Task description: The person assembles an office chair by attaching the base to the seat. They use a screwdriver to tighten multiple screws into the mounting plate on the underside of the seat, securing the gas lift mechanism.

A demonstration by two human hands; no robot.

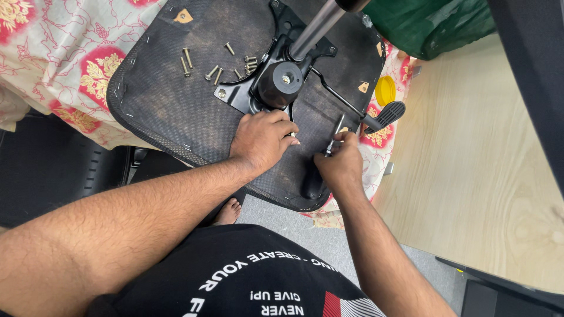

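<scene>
Chair seat [176,100]: upturned on a bed, its underside a dull black fabric, scuffed and dusty, with rounded corners and a stitched edge.
Mounting plate [258,88]: black pressed metal, bolted flat to the middle of the seat underside, with a round black knob at its front.
Gas cylinder [314,26]: smooth grey metal tube rising out of the plate toward the camera.
Lever [385,114]: thin black rod running from the plate to a ribbed, flat plastic paddle past the seat's edge.
Loose screws [214,67]: a scatter of short silver bolts lying on the fabric, just left of the plate.
Left hand [261,140]: palm down on the fabric at the plate's near edge, fingers curled together, tips pressing near the metal.
Right hand [339,159]: just beside the left, fingers closed tight around a slim metal tool [336,134] that stands up from the fist.
Bedsheet [53,53]: soft cotton, cream with red and gold flowers, under the seat.
Yellow lid [385,90]: round plastic, on the sheet beside the seat.
Wooden surface [470,176]: pale, smooth grain, to the right.
</scene>
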